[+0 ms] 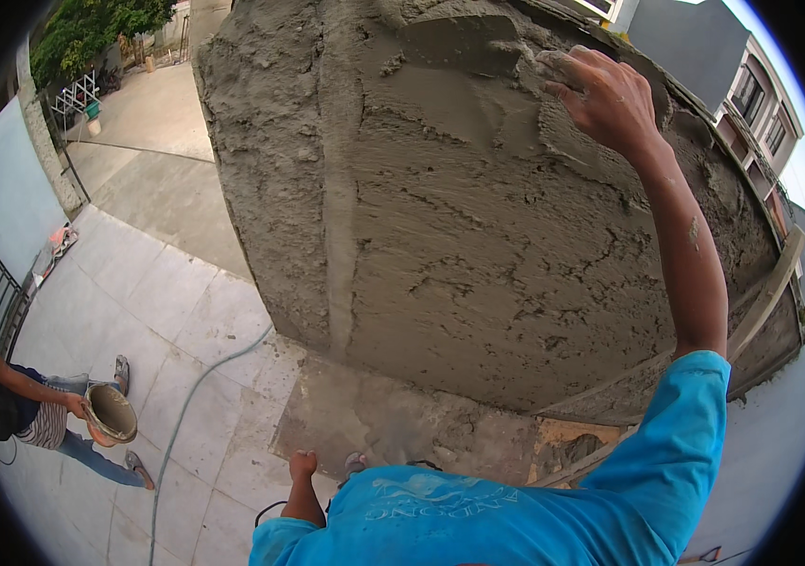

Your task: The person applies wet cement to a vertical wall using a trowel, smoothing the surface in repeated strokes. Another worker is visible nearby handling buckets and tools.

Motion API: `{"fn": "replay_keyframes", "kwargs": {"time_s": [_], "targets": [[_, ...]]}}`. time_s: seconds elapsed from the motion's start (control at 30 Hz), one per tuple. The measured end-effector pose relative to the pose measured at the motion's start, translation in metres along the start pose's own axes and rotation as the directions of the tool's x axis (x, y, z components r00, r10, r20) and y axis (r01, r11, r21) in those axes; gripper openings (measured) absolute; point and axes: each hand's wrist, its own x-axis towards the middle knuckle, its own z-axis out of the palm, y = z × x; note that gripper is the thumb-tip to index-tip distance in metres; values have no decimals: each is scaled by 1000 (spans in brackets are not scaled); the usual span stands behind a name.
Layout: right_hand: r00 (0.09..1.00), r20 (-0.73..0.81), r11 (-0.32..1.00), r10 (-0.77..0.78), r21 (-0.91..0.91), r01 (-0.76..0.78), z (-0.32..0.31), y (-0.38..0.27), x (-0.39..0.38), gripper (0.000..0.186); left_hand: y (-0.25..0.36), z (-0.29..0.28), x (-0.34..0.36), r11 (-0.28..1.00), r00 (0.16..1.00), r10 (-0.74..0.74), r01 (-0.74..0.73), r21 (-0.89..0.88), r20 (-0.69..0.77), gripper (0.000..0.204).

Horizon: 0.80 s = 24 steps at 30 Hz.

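High on a wall of wet grey mortar [478, 236], my right hand [600, 99] is closed, with mortar on its fingers. It grips a trowel whose mortar-coated blade [459, 45] lies against the wall to the left of the hand. The handle is mostly hidden by my fingers. Smooth streaks surround the blade, while lower down the mortar is rough and pitted. A straight vertical band [339, 208] runs down the wall's left part. My left hand [303, 462] hangs low by my side, fingers curled in, with nothing visible in it.
At the left a co-worker [30, 406] holds a bucket [110, 415] with grey residue inside. A hose [190, 396] crosses the pale floor tiles [176, 292]. A wooden board [770, 292] leans along the wall's right edge. Mortar stains cover the ground [365, 406] below the wall.
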Motion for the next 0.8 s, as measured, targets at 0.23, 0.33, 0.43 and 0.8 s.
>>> {"fn": "replay_keyframes", "kwargs": {"time_s": [0.23, 0.33, 0.43, 0.8], "targets": [[947, 268, 968, 180, 125, -220, -44, -50, 94, 35, -67, 13, 5, 988, 992, -125, 122, 93, 26, 42], [904, 345, 954, 250, 72, -291, -37, -37, 116, 38, -71, 13, 18, 990, 993, -117, 115, 80, 12, 42], [922, 308, 958, 235, 86, -273, -25, -15, 120, 39, -43, -2, 15, 992, 998, -62, 60, 114, 14, 42], [936, 266, 956, 231, 118, -270, -43, 38, 109, 41, -29, -14, -2, 997, 999, -33, 30, 77, 43, 42]]}}
